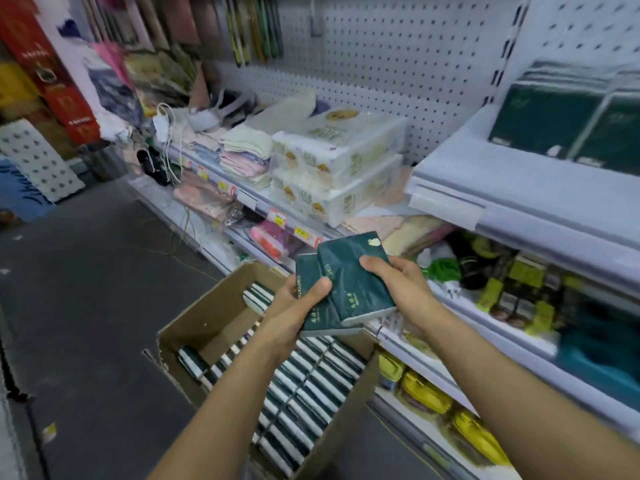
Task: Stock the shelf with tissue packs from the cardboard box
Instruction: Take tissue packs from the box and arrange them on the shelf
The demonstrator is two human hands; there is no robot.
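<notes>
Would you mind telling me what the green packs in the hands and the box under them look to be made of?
Green packs: likely thin glossy plastic film, going by the wrinkles and sheen; both hands grip them.
Box: brown corrugated cardboard, matte, with a bent flap and raw edge.

The two dark green tissue packs (349,285) I hold are wrapped in thin plastic film, glossy and a little crinkled. My left hand (298,306) and right hand (398,282) are bare on that slick wrap. The box (194,327) below is plain brown cardboard, matt, with rough torn edges. The shelf (519,216) looks like painted metal, smooth and pale, backed by perforated pegboard (398,64). The white packs (339,168) have shiny clear wrap; the folded towels (246,147) beside them are soft cloth. The floor (86,271) is dull and grey.
</notes>
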